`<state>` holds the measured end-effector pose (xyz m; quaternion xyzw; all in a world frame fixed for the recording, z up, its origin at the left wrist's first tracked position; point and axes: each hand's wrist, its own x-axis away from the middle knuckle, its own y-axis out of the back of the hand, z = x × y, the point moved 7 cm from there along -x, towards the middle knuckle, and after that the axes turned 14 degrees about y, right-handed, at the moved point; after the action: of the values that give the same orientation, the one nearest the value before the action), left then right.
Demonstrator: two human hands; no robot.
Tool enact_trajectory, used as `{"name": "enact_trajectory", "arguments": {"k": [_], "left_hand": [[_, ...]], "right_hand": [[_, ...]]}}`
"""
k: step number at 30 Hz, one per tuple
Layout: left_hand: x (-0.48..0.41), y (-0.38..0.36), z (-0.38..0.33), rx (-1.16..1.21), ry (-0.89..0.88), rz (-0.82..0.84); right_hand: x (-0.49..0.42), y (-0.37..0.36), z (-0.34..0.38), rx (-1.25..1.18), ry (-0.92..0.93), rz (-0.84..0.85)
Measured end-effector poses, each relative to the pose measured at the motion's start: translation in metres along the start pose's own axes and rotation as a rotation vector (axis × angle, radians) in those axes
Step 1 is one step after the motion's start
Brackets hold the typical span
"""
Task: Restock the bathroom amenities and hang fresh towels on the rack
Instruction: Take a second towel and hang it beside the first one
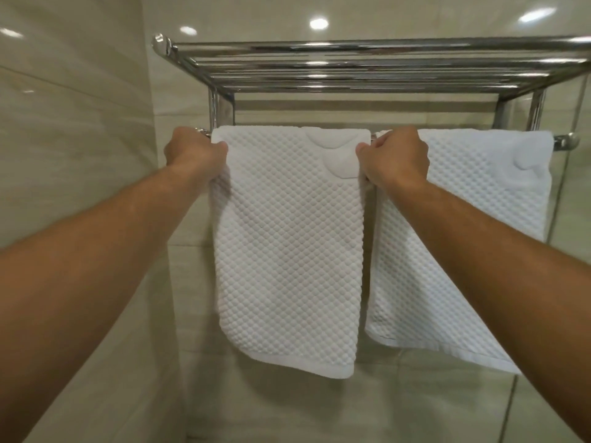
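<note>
We pinch the left towel [287,238] by its 2 top edges, left hand [195,151] and right hand [395,155] curled tight, so it hangs flat on the rail [564,142] beside the other towel [473,193].

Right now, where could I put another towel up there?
The top shelf looks bare through its bars. The rail below is crowded: the left towel, gripped by left hand and right hand, and the right towel fill it.
</note>
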<state>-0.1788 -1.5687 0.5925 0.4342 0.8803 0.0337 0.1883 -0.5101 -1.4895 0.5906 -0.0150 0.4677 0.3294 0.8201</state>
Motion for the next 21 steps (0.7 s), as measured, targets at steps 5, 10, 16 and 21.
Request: {"name": "enact_trajectory", "arguments": {"k": [5,10,16,21], "left_hand": [[0.027,0.011,-0.006,-0.227,-0.298,-0.173],[0.07,-0.001,-0.04,-0.501,-0.903,-0.348],[0.052,-0.018,-0.053,-0.682,-0.937,-0.154],[0.037,-0.018,-0.044,-0.6,-0.892,-0.151]], "right_hand": [[0.01,0.005,0.007,0.079,0.172,-0.031],[0.005,0.009,0.041,0.356,0.64,-0.11],[-0.012,-0.008,0.048,0.498,0.847,0.149],[-0.013,-0.009,0.045,0.465,0.85,0.141]]}}
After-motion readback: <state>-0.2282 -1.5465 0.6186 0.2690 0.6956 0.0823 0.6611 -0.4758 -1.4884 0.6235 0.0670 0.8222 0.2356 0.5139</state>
